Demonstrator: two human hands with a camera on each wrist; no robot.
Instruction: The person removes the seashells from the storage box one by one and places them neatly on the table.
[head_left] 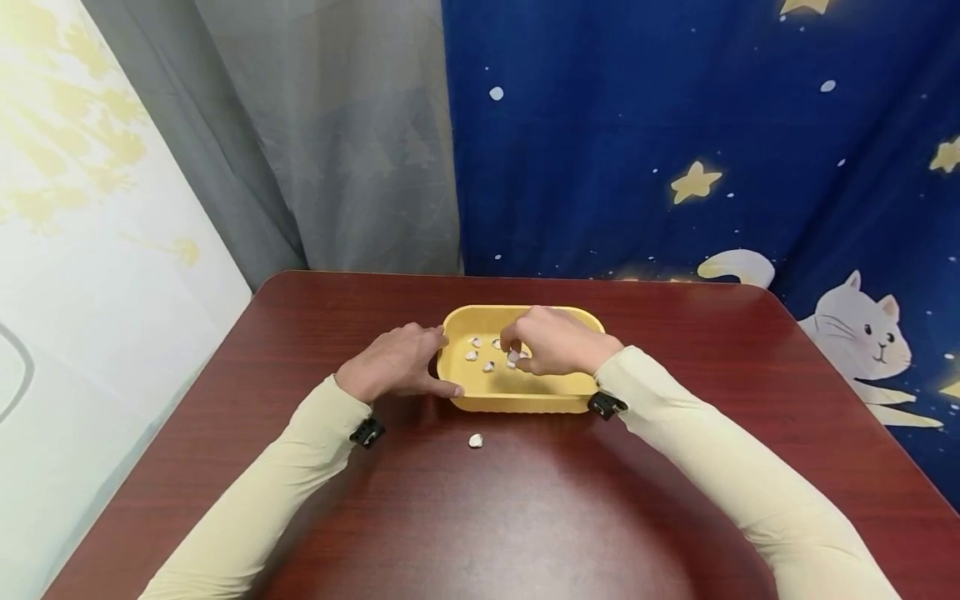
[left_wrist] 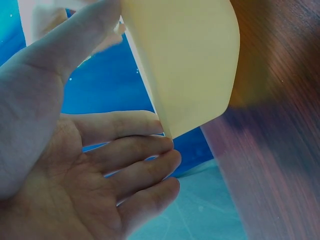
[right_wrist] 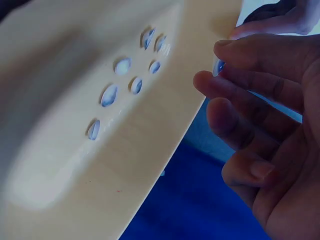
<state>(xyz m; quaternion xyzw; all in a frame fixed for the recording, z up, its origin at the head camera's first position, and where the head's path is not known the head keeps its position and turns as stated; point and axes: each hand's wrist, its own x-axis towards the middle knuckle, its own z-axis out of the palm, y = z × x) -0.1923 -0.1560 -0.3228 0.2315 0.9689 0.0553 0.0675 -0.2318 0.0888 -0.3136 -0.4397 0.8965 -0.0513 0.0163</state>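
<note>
At the head frame's centre, the right hand pinches a white shell over the shells in a yellow bin, whose left end the straight-fingered left hand touches.

My sleeves are plain cream, my wrist cameras black. On the red-brown, dark-grained table, toward its far edge, I have a yellow basin with white, grey-shaded shells. Beyond that edge, the left curtain is grey, the right curtain navy with yellow stars and white dots; past the far right corner is a printed white cat.
</note>
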